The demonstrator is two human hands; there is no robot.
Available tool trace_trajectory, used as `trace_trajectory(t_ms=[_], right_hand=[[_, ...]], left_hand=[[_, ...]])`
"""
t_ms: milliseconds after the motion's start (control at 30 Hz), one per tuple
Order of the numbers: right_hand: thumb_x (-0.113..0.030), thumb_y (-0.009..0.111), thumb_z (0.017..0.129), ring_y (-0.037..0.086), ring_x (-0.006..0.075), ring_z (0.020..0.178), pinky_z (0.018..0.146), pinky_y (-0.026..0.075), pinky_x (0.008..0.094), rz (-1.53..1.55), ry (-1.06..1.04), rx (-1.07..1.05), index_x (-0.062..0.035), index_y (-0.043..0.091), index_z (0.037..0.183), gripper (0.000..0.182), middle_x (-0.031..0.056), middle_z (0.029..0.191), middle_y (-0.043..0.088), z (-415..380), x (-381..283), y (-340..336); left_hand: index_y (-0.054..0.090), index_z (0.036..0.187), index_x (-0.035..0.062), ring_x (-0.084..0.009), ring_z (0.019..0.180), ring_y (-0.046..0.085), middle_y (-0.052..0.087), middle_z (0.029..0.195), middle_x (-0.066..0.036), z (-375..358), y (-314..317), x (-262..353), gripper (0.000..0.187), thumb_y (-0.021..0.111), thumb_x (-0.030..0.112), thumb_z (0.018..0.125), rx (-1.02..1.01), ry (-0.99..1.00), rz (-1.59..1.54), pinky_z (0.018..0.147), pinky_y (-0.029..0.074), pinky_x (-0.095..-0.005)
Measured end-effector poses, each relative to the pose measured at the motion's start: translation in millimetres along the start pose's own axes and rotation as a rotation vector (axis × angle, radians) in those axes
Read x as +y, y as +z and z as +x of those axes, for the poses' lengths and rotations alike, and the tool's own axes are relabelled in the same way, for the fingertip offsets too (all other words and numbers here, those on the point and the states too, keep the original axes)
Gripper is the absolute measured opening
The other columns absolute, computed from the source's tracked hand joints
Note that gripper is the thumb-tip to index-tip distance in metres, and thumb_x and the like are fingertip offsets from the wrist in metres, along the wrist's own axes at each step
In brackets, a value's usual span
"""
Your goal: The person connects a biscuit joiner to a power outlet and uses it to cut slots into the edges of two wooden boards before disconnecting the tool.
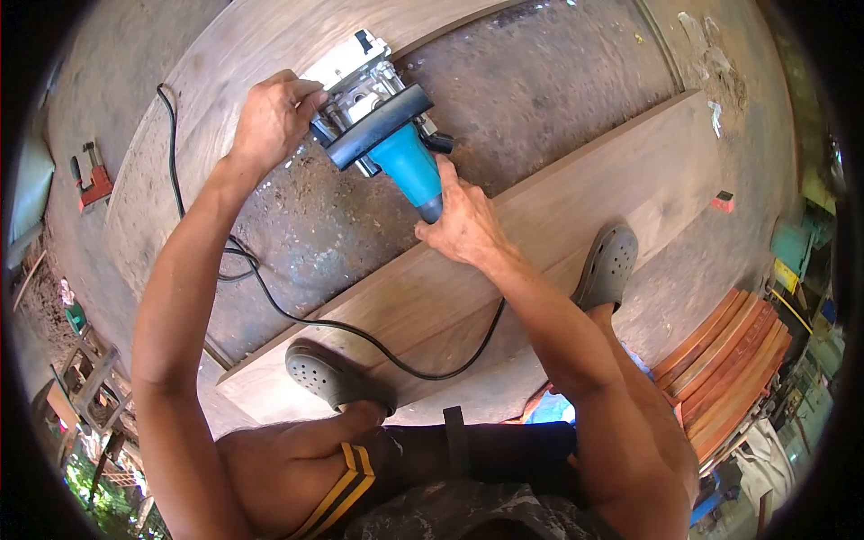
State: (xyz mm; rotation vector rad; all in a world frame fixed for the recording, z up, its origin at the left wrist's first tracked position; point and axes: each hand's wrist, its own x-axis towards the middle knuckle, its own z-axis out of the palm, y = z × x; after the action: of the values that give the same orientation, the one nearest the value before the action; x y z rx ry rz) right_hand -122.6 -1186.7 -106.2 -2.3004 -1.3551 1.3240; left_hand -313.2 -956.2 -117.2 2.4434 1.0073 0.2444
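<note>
Between my two hands is a teal power tool, which looks like a router (412,162), with a black band across its middle and a silver and white metal front. My left hand (273,117) has its fingers closed at the side of the metal front, by a dark knob. Around the narrow end of the teal body, my right hand (463,219) is wrapped. The tool is tilted, its metal end pointing away from me, above a wooden board (216,85) and the brown ground. A black cord (351,328) loops below my hands. Part of the grip is hidden by my fingers.
A long plank (558,202) lies crosswise under my feet, which wear grey clogs (607,265). Left is a red clamp (93,175). Reddish curved wood pieces (724,364) are stacked at right. A small red object (723,202) sits beside the plank's far end.
</note>
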Motion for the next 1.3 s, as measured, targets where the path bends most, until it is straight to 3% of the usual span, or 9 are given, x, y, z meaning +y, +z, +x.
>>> trace_trajectory(t_ms=[100, 200, 300, 367, 467, 667, 933, 1000, 1300], right_hand=[[-0.014, 0.08, 0.074, 0.065, 0.0531, 0.105, 0.092, 0.053, 0.0558, -0.025, 0.025, -0.018, -0.0039, 0.025, 0.153, 0.097, 0.036, 0.113, 0.065, 3, 2, 3], [-0.025, 0.082, 0.075, 0.068, 0.049, 0.101, 0.092, 0.054, 0.0547, -0.054, -0.043, 0.03, -0.0021, 0.026, 0.153, 0.099, 0.0324, 0.111, 0.068, 5, 9, 8], [-0.024, 0.082, 0.076, 0.067, 0.0495, 0.103, 0.092, 0.054, 0.0554, -0.054, -0.032, 0.005, -0.0013, 0.026, 0.152, 0.097, 0.0332, 0.111, 0.067, 5, 6, 5], [-0.019, 0.081, 0.074, 0.066, 0.0521, 0.104, 0.093, 0.053, 0.0556, -0.04, -0.027, 0.0, -0.0015, 0.025, 0.151, 0.097, 0.035, 0.113, 0.066, 5, 6, 4], [-0.015, 0.08, 0.073, 0.065, 0.0546, 0.104, 0.094, 0.052, 0.056, -0.011, -0.01, -0.036, -0.0006, 0.023, 0.151, 0.098, 0.0371, 0.114, 0.064, 6, 4, 2], [-0.015, 0.08, 0.074, 0.065, 0.0544, 0.103, 0.093, 0.052, 0.0563, -0.006, 0.012, -0.06, 0.0002, 0.023, 0.151, 0.098, 0.037, 0.113, 0.064, 5, 2, 1], [-0.013, 0.08, 0.073, 0.065, 0.0541, 0.103, 0.093, 0.053, 0.0555, 0.009, -0.003, -0.057, 0.0021, 0.023, 0.15, 0.097, 0.037, 0.112, 0.065, 6, 1, -1], [-0.02, 0.082, 0.076, 0.067, 0.0509, 0.1, 0.09, 0.054, 0.0559, -0.036, 0.017, -0.015, -0.0002, 0.027, 0.149, 0.093, 0.0342, 0.107, 0.067, 3, -3, 1], [-0.016, 0.078, 0.073, 0.066, 0.0542, 0.098, 0.089, 0.053, 0.0562, -0.025, -0.029, 0.024, 0.0008, 0.029, 0.146, 0.09, 0.0359, 0.107, 0.066, 4, 2, 5]], left_hand=[[0.077, 0.099, -0.0004, -0.0354, 0.088, 0.071, 0.071, 0.096, -0.019, 1, 2, -2, 0.019, 0.072, 0.016, 0.092, 0.01, -0.049, -0.042, 0.08, 0.056, -0.042], [0.077, 0.099, 0.0, -0.0368, 0.09, 0.07, 0.072, 0.097, -0.019, 3, 6, -10, 0.018, 0.072, 0.016, 0.092, 0.123, 0.117, -0.01, 0.083, 0.056, -0.0427], [0.076, 0.102, 0.0001, -0.0386, 0.091, 0.07, 0.072, 0.098, -0.02, 4, 5, -7, 0.019, 0.07, 0.016, 0.093, 0.02, -0.014, -0.063, 0.086, 0.056, -0.044], [0.072, 0.113, 0.0009, -0.0396, 0.102, 0.071, 0.073, 0.109, -0.023, 4, 1, -6, 0.028, 0.07, 0.023, 0.096, -0.104, -0.131, -0.093, 0.091, 0.055, -0.0447], [0.065, 0.121, -0.001, -0.041, 0.104, 0.07, 0.072, 0.111, -0.026, 3, -7, -2, 0.035, 0.061, 0.028, 0.102, -0.218, -0.148, -0.091, 0.091, 0.055, -0.0463], [0.055, 0.12, -0.0034, -0.0424, 0.105, 0.07, 0.071, 0.114, -0.026, 8, -6, -15, 0.039, 0.051, 0.034, 0.107, -0.354, -0.161, -0.045, 0.092, 0.055, -0.0493], [0.053, 0.12, -0.0053, -0.0423, 0.103, 0.071, 0.071, 0.113, -0.026, 9, -4, -21, 0.043, 0.05, 0.036, 0.107, -0.336, -0.144, -0.062, 0.091, 0.055, -0.0495], [0.053, 0.121, -0.0053, -0.0424, 0.102, 0.071, 0.071, 0.112, -0.026, 8, -1, -27, 0.043, 0.051, 0.036, 0.107, -0.332, -0.111, -0.046, 0.09, 0.055, -0.0496], [0.055, 0.123, -0.0029, -0.043, 0.098, 0.071, 0.072, 0.105, -0.026, 6, 4, -30, 0.045, 0.05, 0.039, 0.107, -0.297, -0.058, -0.028, 0.087, 0.056, -0.0488]])
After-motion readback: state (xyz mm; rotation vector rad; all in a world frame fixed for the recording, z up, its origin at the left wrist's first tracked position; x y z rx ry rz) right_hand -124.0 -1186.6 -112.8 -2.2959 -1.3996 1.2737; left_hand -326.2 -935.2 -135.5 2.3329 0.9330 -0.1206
